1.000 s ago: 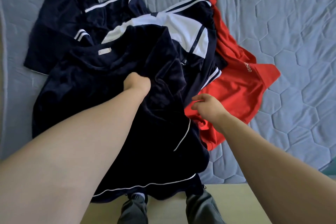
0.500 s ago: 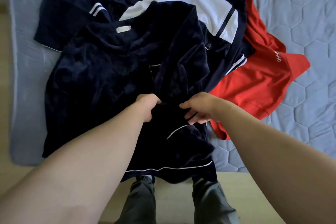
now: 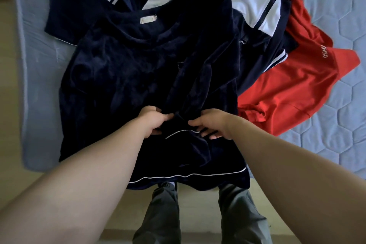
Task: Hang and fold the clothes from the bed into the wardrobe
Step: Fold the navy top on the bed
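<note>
At the far left the pale blue quilted bed (image 3: 33, 77) shows along its edge, with a strip of floor (image 3: 8, 49) beyond it. On the bed, toward the top left, lies a navy garment with white stripes (image 3: 79, 12), partly buried under the pile. Over that, spread across the middle and hanging off the near edge of the bed, is the navy velvet top (image 3: 118, 77). Its neck label (image 3: 148, 20) faces up and its right side is folded in over the front. The left hand (image 3: 152, 123) has its fingers curled into a bunch of that velvet low on the front. Just beside it the right hand (image 3: 212, 127) pinches the same fold, thumb on top and fingertips underneath, close to a line of white piping (image 3: 178, 133). Further right a navy and white jacket (image 3: 249, 0) pokes out from beneath the top, and past it a red shirt (image 3: 293, 93) lies on the bed. No wardrobe or hanger is in sight from here.

It looks to me as if the velvet top is the piece being taken from the pile. The two hands grip very near each other in the middle, which would lift the thing as a lump. I'd move them apart to the shoulders or the hem corners, lift straight up so the jacket underneath doesn't drag along, and shake the top out flat before folding or hanging it
</note>
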Available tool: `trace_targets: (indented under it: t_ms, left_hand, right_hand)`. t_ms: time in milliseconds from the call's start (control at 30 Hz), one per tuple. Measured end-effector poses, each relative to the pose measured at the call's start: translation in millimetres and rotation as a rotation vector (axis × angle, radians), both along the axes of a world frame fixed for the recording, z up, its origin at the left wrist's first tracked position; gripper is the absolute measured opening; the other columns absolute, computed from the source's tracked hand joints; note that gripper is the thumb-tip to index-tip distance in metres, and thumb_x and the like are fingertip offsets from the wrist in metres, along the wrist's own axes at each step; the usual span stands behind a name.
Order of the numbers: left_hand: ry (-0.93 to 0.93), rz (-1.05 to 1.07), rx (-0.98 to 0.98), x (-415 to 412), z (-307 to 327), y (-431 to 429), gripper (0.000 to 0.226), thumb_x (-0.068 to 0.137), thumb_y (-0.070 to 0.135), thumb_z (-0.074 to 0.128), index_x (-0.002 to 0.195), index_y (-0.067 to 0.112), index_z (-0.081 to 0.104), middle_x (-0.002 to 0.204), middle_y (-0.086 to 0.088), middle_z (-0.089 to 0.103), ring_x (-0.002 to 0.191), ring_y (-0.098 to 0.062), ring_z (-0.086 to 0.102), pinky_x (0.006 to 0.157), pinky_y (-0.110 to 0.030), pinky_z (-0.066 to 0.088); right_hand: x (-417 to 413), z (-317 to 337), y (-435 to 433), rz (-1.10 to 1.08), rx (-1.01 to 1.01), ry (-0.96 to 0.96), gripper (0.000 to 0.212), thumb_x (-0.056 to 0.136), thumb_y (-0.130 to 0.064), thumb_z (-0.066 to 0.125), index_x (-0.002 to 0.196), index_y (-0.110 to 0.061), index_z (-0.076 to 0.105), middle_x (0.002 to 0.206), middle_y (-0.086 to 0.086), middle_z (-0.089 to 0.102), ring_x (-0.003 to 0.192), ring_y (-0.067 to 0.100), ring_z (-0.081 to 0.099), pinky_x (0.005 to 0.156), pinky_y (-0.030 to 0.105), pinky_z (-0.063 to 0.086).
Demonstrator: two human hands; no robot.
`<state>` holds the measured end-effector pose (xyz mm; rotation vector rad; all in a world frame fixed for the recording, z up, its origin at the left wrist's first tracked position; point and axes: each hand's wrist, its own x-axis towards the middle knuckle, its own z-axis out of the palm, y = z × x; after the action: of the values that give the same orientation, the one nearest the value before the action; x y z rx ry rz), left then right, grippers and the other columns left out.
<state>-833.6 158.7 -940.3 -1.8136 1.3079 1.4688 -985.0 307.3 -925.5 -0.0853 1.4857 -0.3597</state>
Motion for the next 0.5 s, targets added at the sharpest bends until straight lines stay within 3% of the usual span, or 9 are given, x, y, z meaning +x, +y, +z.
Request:
trace_targets:
  t_ms: [67, 167, 233, 300, 400, 433, 500]
  left_hand:
    - [0.036, 0.180, 0.022, 9, -5, 0, 0.034, 0.088, 0.023, 0.076, 0.117, 0.011, 0.062, 0.106, -0.011, 0.072, 0.092, -0.027, 0.070, 0.066, -0.039, 0.060]
    - [0.051, 0.317, 0.061, 18, -6, -1, 0.028, 0.096, 0.026, 0.065, 0.119, 0.009, 0.067, 0.104, -0.013, 0.073, 0.092, -0.032, 0.071, 0.083, -0.044, 0.059]
    - [0.017, 0.227, 0.017, 21, -4, -2, 0.040, 0.096, 0.043, 0.062, 0.120, 0.011, 0.067, 0.099, -0.010, 0.072, 0.091, -0.030, 0.070, 0.085, -0.041, 0.058]
    - [-0.017, 0.104, -0.014, 23, 3, -4, 0.068, 0.084, 0.070, 0.059, 0.124, 0.016, 0.065, 0.103, -0.004, 0.070, 0.096, -0.027, 0.068, 0.089, -0.038, 0.055]
    - [-0.025, 0.041, 0.117, 27, 19, -7, 0.122, 0.036, 0.100, 0.060, 0.134, 0.029, 0.056, 0.124, -0.001, 0.064, 0.116, -0.027, 0.061, 0.103, -0.049, 0.048]
    - [-0.001, 0.008, 0.142, 31, 21, -7, 0.128, 0.027, 0.098, 0.065, 0.134, 0.028, 0.057, 0.123, -0.001, 0.064, 0.115, -0.026, 0.061, 0.103, -0.050, 0.048]
    - [0.065, -0.008, 0.143, 40, 20, -10, 0.114, 0.034, 0.079, 0.083, 0.130, 0.021, 0.061, 0.113, -0.005, 0.071, 0.103, -0.026, 0.068, 0.096, -0.049, 0.054]
  right_hand:
    - [11, 0, 2, -0.031, -0.015, -0.050, 0.025, 0.079, -0.038, 0.080, 0.098, -0.029, 0.066, 0.093, -0.007, 0.072, 0.086, 0.013, 0.066, 0.071, 0.030, 0.050]
    - [29, 5, 1, -0.138, -0.081, -0.162, 0.037, 0.070, -0.037, 0.087, 0.103, -0.033, 0.069, 0.099, -0.016, 0.075, 0.103, 0.010, 0.064, 0.083, 0.030, 0.052]
    - [41, 9, -5, -0.215, -0.108, -0.203, 0.043, 0.069, -0.041, 0.087, 0.108, -0.032, 0.069, 0.104, -0.015, 0.075, 0.107, 0.011, 0.064, 0.089, 0.033, 0.053]
    - [51, 10, -11, -0.305, -0.097, -0.222, 0.047, 0.074, -0.047, 0.083, 0.115, -0.029, 0.068, 0.109, -0.007, 0.074, 0.105, 0.018, 0.068, 0.092, 0.040, 0.056]
    - [62, 13, -18, -0.372, -0.061, -0.179, 0.048, 0.083, -0.054, 0.073, 0.117, -0.021, 0.066, 0.105, 0.004, 0.073, 0.089, 0.024, 0.073, 0.074, 0.037, 0.061]
    - [65, 14, -20, -0.376, -0.054, -0.140, 0.048, 0.084, -0.058, 0.070, 0.113, -0.020, 0.066, 0.096, 0.003, 0.072, 0.077, 0.022, 0.073, 0.064, 0.034, 0.058]
    - [72, 14, -23, -0.405, -0.038, -0.070, 0.050, 0.084, -0.068, 0.062, 0.098, -0.020, 0.066, 0.074, -0.003, 0.064, 0.056, 0.018, 0.068, 0.056, 0.031, 0.046]
